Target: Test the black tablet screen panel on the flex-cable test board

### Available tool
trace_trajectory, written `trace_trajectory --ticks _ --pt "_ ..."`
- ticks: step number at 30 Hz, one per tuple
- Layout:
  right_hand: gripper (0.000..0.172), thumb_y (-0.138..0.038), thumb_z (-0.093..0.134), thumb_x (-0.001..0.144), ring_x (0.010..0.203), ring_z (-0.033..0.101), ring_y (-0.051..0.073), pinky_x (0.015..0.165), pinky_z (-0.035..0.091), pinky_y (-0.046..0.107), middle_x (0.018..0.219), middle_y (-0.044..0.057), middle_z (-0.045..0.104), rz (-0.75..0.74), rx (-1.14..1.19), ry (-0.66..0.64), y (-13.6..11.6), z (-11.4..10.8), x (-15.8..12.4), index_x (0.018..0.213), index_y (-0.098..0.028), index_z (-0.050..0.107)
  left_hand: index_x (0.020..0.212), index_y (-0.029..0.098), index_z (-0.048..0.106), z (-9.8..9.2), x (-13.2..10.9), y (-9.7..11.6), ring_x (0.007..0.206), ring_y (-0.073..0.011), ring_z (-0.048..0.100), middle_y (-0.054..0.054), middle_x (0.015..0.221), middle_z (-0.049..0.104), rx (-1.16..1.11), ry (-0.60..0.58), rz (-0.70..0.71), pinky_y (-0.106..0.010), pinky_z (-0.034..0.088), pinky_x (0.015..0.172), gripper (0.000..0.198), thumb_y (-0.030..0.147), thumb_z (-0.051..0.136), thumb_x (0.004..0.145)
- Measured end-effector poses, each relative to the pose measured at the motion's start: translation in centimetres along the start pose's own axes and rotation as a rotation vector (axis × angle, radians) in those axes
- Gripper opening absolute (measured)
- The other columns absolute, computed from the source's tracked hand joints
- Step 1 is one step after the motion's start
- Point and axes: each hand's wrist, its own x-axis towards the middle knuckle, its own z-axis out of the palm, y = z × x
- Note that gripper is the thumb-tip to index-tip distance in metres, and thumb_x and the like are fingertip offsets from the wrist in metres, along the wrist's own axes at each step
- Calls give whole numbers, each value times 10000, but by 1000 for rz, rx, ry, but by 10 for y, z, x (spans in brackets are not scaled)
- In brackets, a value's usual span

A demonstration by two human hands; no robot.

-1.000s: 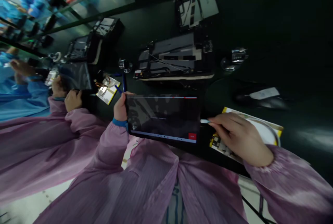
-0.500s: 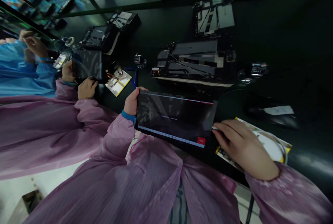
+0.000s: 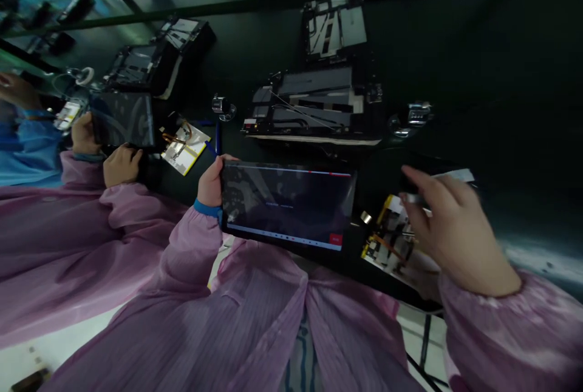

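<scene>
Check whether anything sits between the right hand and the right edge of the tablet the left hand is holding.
Only a small metallic piece lies on the dark mat in the gap. The right hand is lifted, blurred, over the yellow-edged board; the left hand has the tablet by its left edge.

We see a flat black glass tablet (image 3: pixel 285 204) with a small red button at its lower right, ribbed pinkish-purple smock sleeves (image 3: pixel 191 252) with blue cuffs, and a yellow-edged white board (image 3: pixel 184 148) centre left.
</scene>
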Motion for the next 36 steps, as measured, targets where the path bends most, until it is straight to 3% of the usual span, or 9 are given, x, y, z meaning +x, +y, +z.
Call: trace_trajectory --ticks 2,4,8,12,15,19,23,30,36 --pt "468 -211 486 908 938 541 310 820 489 464 1011 180 558 24 -113 56 2 -3 5 1355 -108 398 665 165 587 0 1 -1 728 -213 696 -36 619 645 -6 13 15 -297 572 659 329 380 483 890" --pt "373 -172 515 879 1087 495 346 920 442 515 1149 205 525 -17 -165 78 -2 -3 10 1248 -116 506 667 167 589 0 1 -2 700 -207 693 -34 608 643 -3 21 28 -298 573 650 331 380 470 892" --pt "147 -117 539 837 1216 429 330 1040 326 557 1218 109 556 -155 -138 -91 -15 7 18 824 -191 665 678 168 600 -1 1 -2 674 -206 691 -32 609 648 13 -7 49 -307 578 654 311 410 531 859" --pt "131 -156 599 820 1261 378 340 1042 283 594 1281 69 546 -159 -78 -204 -14 24 20 823 -227 709 665 180 611 -1 1 -2 723 -220 696 -31 589 642 -3 13 42 -318 583 673 311 390 508 870" --pt "124 -153 604 823 1185 426 319 1016 306 547 1203 70 584 -159 -42 -159 -6 26 19 805 -216 709 668 181 607 -2 2 -3 770 -232 697 -32 611 646 8 7 55 -327 582 693 316 408 510 866" --pt "132 -216 569 879 946 493 256 811 396 405 1022 85 614 -119 102 -76 -2 12 16 844 -203 695 682 174 599 -3 4 -5 816 -242 696 -32 642 650 35 8 79 -333 576 723 308 423 532 851" --pt "195 -213 490 925 803 501 211 694 361 337 849 56 622 -138 204 -160 -7 7 9 817 -199 651 680 165 590 -4 5 -4 792 -231 692 -32 608 638 3 7 63 -336 568 747 289 388 540 857" --pt "181 -112 431 855 711 583 189 655 415 298 787 75 640 214 184 -284 -11 14 13 890 -129 608 667 173 612 -3 3 -1 697 -202 679 -25 570 638 -7 27 19 -324 567 704 349 324 429 923" --pt "349 -370 447 920 656 622 265 492 285 319 711 124 647 401 -70 -642 -31 12 32 726 -144 629 668 190 620 -6 5 -2 669 -204 673 -5 548 625 46 -5 58 -312 565 669 302 394 531 872"
